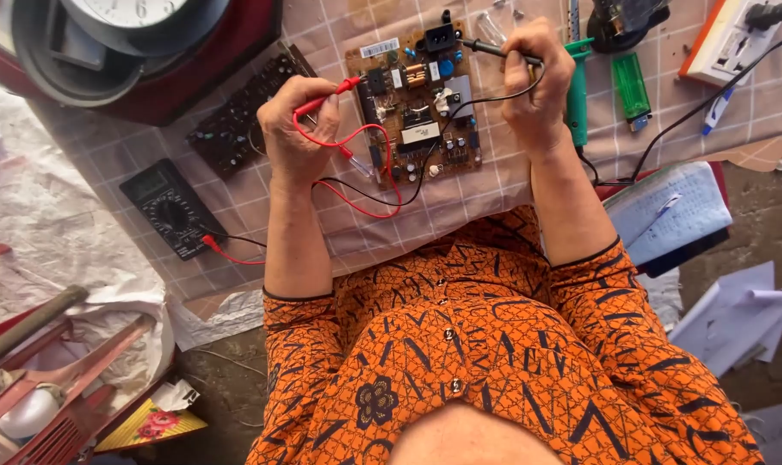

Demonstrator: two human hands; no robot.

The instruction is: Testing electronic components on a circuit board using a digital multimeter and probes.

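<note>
**Two probes held over a circuit board**

The left hand [298,129] is closed around a red test probe [326,96], fingers curled so the tip angles toward the upper left part of the brown circuit board [417,103] that lies between the two hands. The right hand [537,77] pinches a black test probe [494,50] between thumb and fingers, its tip aimed at the board's top edge near a black socket. Holding one probe per hand lets both tips reach separate spots on the board at once.

Red and black leads [365,185] loop from the probes across the board's near edge and trail off to a black multimeter [171,209], lying to the outer side of the left hand with its dial facing up, readable at a glance. Beyond the left hand lies a second, dark circuit board [236,116]. Just outside the right hand lie a green-handled tool [578,86] and a green lighter [632,86] on the checked cloth [485,198].
</note>
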